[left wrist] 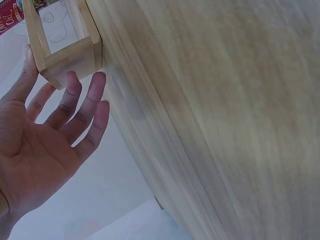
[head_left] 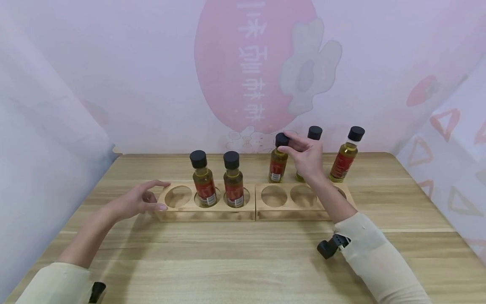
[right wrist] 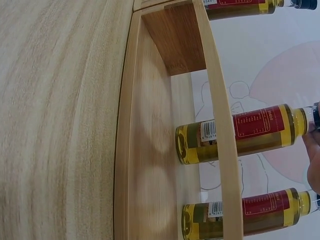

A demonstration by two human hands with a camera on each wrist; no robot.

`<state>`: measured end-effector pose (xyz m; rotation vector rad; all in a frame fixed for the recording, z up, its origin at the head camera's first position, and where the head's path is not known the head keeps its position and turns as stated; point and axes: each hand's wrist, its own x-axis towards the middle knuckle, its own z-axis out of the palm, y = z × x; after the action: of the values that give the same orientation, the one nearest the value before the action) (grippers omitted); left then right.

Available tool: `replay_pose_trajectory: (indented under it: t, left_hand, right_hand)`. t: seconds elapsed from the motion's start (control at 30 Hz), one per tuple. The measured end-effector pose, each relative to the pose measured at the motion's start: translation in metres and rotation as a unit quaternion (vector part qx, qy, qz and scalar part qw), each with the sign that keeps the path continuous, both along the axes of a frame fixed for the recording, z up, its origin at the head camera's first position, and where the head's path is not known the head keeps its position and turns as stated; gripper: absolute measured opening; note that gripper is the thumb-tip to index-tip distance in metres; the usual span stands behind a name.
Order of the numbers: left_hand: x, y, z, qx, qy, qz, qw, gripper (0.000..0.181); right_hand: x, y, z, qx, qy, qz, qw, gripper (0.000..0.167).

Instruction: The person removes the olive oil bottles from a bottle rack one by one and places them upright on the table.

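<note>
My left hand point(head_left: 134, 200) holds the left end of a wooden bottle rack point(head_left: 224, 216), index finger at the back corner and thumb at the front. In the left wrist view that hand point(left wrist: 45, 145) keeps its other fingers loosely bent by the rack's end point(left wrist: 75, 70). My right hand point(head_left: 306, 157) pinches the black cap of an oil bottle point(head_left: 279, 164) with a red label, behind a second rack point(head_left: 296, 215). The right wrist view shows this bottle point(right wrist: 260, 131) upright beyond the rack's rail point(right wrist: 222, 115); whether its base touches the table I cannot tell.
Two similar bottles, one point(head_left: 205, 185) in the middle hole and another point(head_left: 234, 188) in the right hole, stand in the left rack. Behind the right rack are two more, one point(head_left: 314, 133) partly hidden by my right hand, the other point(head_left: 343, 162) farther right. A printed cloth point(head_left: 152, 84) hangs behind the table.
</note>
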<state>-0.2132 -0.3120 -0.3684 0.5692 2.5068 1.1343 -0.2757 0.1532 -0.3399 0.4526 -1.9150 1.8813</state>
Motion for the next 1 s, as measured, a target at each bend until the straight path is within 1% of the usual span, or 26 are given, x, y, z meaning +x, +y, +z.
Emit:
replay_pose_trajectory:
  t: [0.17,0.4,0.63,0.8,0.87,1.0]
  left_hand:
    - [0.000,-0.001,-0.001,0.009,0.002,-0.005,0.9999,0.075]
    - [0.000,-0.002,-0.001,0.012,0.002,-0.008,0.9999,0.075]
    - [0.001,-0.003,-0.002,0.007,0.002,-0.004,1.0000,0.074]
    - [0.001,-0.004,-0.002,0.005,0.007,-0.009,0.9999,0.074]
    - [0.001,-0.004,-0.002,0.003,0.006,-0.007,1.0000,0.074]
    - [0.001,-0.003,-0.001,-0.003,0.000,0.000,1.0000,0.075]
  right_hand:
    - [-0.004,-0.002,0.000,-0.005,-0.004,-0.007,1.0000,0.044]
    - [-0.008,-0.003,0.000,-0.007,-0.012,-0.017,0.9998,0.045]
    - [-0.008,-0.005,0.001,0.016,-0.015,-0.019,0.9996,0.046]
    - [-0.010,-0.006,0.001,0.010,-0.016,-0.016,0.9997,0.046]
    - [-0.011,-0.006,0.001,0.012,-0.020,-0.019,0.9995,0.046]
    - [-0.011,-0.006,0.001,0.034,-0.026,-0.033,0.9985,0.045]
